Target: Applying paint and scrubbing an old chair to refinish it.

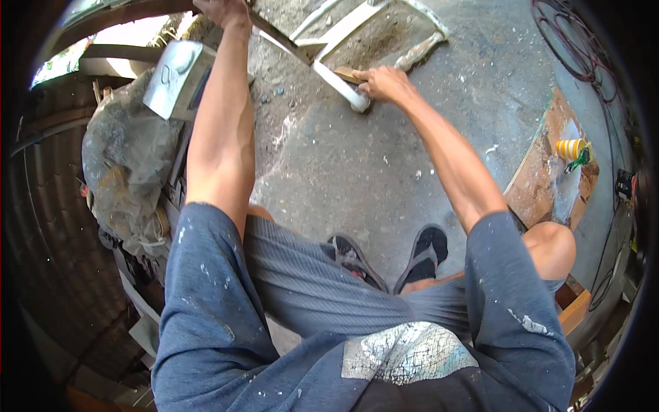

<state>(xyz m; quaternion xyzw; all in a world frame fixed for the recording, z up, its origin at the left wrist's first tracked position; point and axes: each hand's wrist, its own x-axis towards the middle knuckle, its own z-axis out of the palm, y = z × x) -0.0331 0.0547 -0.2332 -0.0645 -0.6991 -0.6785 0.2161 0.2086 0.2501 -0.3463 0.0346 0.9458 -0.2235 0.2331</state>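
Observation:
A white-painted frame [341,88] with bars and rounded ends, like part of a chair, lies on the ground ahead of me. A dark straight bar [281,38] runs to its near corner from the upper left. My left hand [225,12] is stretched far forward at the top edge, closed at the bar's far end; part of its fingers is cut off. My right hand [386,84] is at the frame's near corner, its fingers closed on a short flat wooden piece [347,74] that lies against the white bar.
Plastic sheeting [127,165] and a shiny metal panel [173,79] stand at the left. To the right, a stained board [542,154] carries a yellow-striped cup [570,149]. Coiled hoses [573,41] lie at the upper right. My feet [427,254] rest on the concrete.

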